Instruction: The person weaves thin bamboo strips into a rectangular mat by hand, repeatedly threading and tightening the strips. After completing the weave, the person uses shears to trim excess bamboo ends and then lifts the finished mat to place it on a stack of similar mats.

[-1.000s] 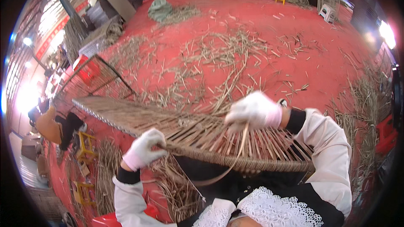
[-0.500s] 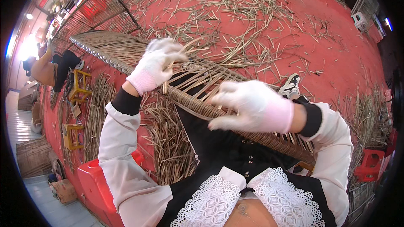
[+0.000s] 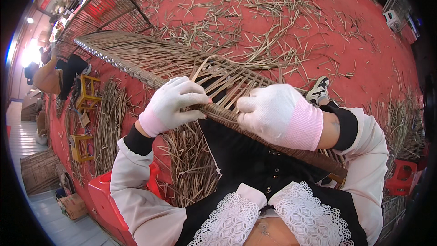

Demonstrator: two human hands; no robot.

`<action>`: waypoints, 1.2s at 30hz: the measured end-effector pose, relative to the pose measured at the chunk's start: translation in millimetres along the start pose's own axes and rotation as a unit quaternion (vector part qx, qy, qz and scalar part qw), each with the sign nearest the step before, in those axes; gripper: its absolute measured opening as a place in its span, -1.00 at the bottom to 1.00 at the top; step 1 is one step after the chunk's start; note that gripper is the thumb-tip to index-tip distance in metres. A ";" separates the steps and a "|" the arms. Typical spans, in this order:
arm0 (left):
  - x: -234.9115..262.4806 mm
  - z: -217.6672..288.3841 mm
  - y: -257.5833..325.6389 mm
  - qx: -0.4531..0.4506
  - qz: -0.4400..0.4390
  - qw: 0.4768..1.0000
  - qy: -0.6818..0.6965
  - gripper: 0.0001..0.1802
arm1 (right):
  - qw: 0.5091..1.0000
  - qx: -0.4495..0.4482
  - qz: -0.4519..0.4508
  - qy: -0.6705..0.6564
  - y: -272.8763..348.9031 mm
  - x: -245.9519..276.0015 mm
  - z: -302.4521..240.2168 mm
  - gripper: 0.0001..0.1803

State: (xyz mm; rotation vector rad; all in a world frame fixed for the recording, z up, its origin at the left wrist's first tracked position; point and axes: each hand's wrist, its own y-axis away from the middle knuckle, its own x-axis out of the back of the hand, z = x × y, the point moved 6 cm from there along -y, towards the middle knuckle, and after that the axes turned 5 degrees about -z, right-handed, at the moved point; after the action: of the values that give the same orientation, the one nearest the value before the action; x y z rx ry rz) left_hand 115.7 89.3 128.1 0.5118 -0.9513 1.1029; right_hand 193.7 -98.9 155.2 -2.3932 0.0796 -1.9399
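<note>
A long woven panel [image 3: 150,61] of brown plant strips on a frame slants from the far left across my lap. Its near edge is a thick wrapped rim [image 3: 327,161]. My left hand [image 3: 175,102], in a white glove with a pink cuff, is closed on this rim, thumb below and fingers above. To its right my right hand [image 3: 277,111], gloved alike, is curled shut against the rim; what its fingertips grip is hidden. A pale loose strip [image 3: 203,64] arcs up from the weave beyond my left hand. Dark gaps show between the strips.
Cut strips [image 3: 268,0] litter the red floor [image 3: 364,73]. A strip bundle [image 3: 110,123] and yellow stools [image 3: 82,148] are at left. A wire-like rack [image 3: 107,13] stands behind the panel's far end. Another person [image 3: 50,77] bends at far left. Red stools [image 3: 403,177] flank me.
My left hand has come down and right from above the weave onto the rim. My right hand's spread fingers have curled closed at the rim.
</note>
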 end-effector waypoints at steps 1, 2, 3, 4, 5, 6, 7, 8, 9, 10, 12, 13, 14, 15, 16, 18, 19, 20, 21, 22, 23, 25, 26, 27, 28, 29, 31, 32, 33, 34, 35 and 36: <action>-2.3 -2.3 0.3 0.009 0.009 1.000 -0.013 -0.59 | 0.998 0.042 0.039 -0.001 1.2 0.0 1.5 -0.94; -4.8 -2.6 0.9 0.013 0.018 1.000 -0.020 -0.59 | 0.998 -0.005 0.047 0.049 -4.0 -7.2 21.9 -0.93; -6.3 -2.0 0.7 0.015 0.032 0.999 -0.026 -0.59 | 0.997 -0.054 0.047 0.001 -8.4 -17.3 40.9 -0.89; -11.4 -4.4 1.9 0.063 0.022 0.997 -0.031 -0.57 | 0.998 -0.057 0.016 -0.034 -14.4 -37.5 50.9 -0.89; -14.9 2.2 0.5 0.043 0.030 0.992 -0.115 -0.55 | 0.995 -0.084 0.000 -0.059 -18.3 -58.2 61.0 -0.88; -18.6 9.3 -1.1 0.022 0.041 0.980 -0.193 -0.53 | 0.994 -0.036 0.014 -0.099 -22.3 -74.5 64.2 -0.83; -23.2 16.4 -1.5 0.009 0.040 0.963 -0.267 -0.51 | 0.990 -0.022 -0.005 -0.140 -25.1 -93.0 68.4 -0.76; -25.3 19.5 -2.6 0.014 0.046 0.972 -0.229 -0.41 | 0.976 0.004 0.003 -0.218 -28.4 -104.2 71.0 -0.64; -25.7 20.6 -2.6 0.027 0.040 0.973 -0.225 -0.35 | 0.958 0.021 -0.035 -0.283 -33.1 -115.6 76.2 -0.64; -27.5 18.8 -4.8 0.045 0.018 0.977 -0.206 -0.33 | 0.957 -0.005 -0.066 -0.283 -36.7 -123.2 81.5 -0.64; -28.6 19.0 -6.5 0.061 -0.005 0.981 -0.185 -0.32 | 0.929 -0.075 -0.171 -0.318 -36.9 -133.3 88.0 -0.68; -27.5 19.9 -7.9 0.058 -0.001 0.982 -0.177 -0.32 | 0.962 -0.040 -0.127 -0.240 -38.0 -120.7 82.6 -0.71; -26.8 20.3 -8.5 0.055 -0.001 0.984 -0.171 -0.33 | 0.985 0.002 -0.047 -0.166 -36.5 -102.0 75.4 -0.74; -26.0 20.2 -9.3 0.056 0.001 0.985 -0.163 -0.35 | 0.996 0.027 0.002 -0.088 -33.1 -88.2 66.2 -0.77; -26.6 19.4 -9.2 0.057 0.002 0.986 -0.154 -0.38 | 0.990 0.062 0.125 -0.022 -27.2 -67.3 56.4 -0.82; -28.3 19.1 -7.6 0.057 0.014 0.989 -0.134 -0.42 | 0.982 0.020 0.154 -0.108 -13.5 -56.0 45.3 -0.77; -28.6 17.2 -6.4 0.061 0.021 0.990 -0.122 -0.45 | 0.975 0.026 0.168 -0.144 -11.1 -51.7 37.6 -0.75; -28.6 16.5 -6.0 0.049 0.036 0.991 -0.117 -0.46 | 0.962 -0.040 0.087 -0.256 -12.3 -62.3 32.2 -0.70; -28.6 17.7 -4.0 0.031 0.046 0.993 -0.105 -0.47 | 0.963 -0.074 0.055 -0.254 -20.5 -63.5 34.6 -0.66; -28.0 15.9 -3.2 0.023 0.050 0.994 -0.096 -0.47 | 0.962 -0.031 0.049 -0.268 -27.3 -59.2 25.3 -0.67; -28.0 14.5 -2.2 0.015 0.055 0.995 -0.088 -0.48 | 0.960 -0.006 0.005 -0.281 -32.0 -57.8 13.6 -0.68; -26.8 13.5 -1.0 -0.010 0.065 0.993 -0.096 -0.49 | 0.974 0.029 0.031 -0.221 -30.8 -43.7 -20.6 -0.82; -28.0 15.2 -0.5 -0.018 0.065 0.993 -0.102 -0.49 | 0.979 0.065 0.113 -0.157 -22.4 -26.9 -35.4 -0.84; -28.3 17.4 -0.5 -0.028 0.064 0.991 -0.110 -0.49 | 0.985 0.099 0.117 -0.078 -19.0 -20.2 -44.4 -0.86; -27.6 20.2 -1.0 -0.026 0.085 0.990 -0.106 -0.48 | 0.991 0.079 0.063 -0.083 -9.5 -22.3 -42.5 -0.90; -31.5 23.5 1.0 0.014 0.076 0.987 -0.139 -0.39 | 0.992 0.060 0.076 -0.076 1.9 -17.4 -28.4 -0.92; -38.3 41.6 2.3 0.031 0.118 0.970 -0.209 -0.25 | 0.998 -0.025 0.015 -0.062 26.8 -27.8 7.0 -0.87; -42.5 49.9 0.5 0.030 0.131 0.968 -0.210 -0.15 | 0.983 -0.039 -0.030 -0.179 27.6 -43.3 28.1 -0.78; -47.0 55.9 -3.5 0.026 0.122 0.975 -0.185 -0.18 | 0.957 -0.030 0.002 -0.289 24.7 -53.8 42.8 -0.69; -54.3 60.2 -9.1 0.029 0.081 0.980 -0.177 -0.16 | 0.970 0.008 0.017 -0.243 20.7 -63.5 51.1 -0.63; -61.1 62.8 -15.4 0.034 0.042 0.984 -0.169 -0.13 | 0.947 -0.068 -0.108 -0.295 23.0 -90.6 67.3 -0.60; -62.6 64.3 -22.7 0.036 0.035 0.982 -0.183 -0.22 | 0.952 -0.075 -0.152 -0.256 18.2 -103.8 77.3 -0.62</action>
State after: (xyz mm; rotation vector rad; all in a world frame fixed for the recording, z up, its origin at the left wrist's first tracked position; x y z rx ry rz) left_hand 103.2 -0.8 110.9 0.7635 -1.2586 1.1306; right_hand 247.9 -107.9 36.6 -3.0833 -0.1842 -1.3705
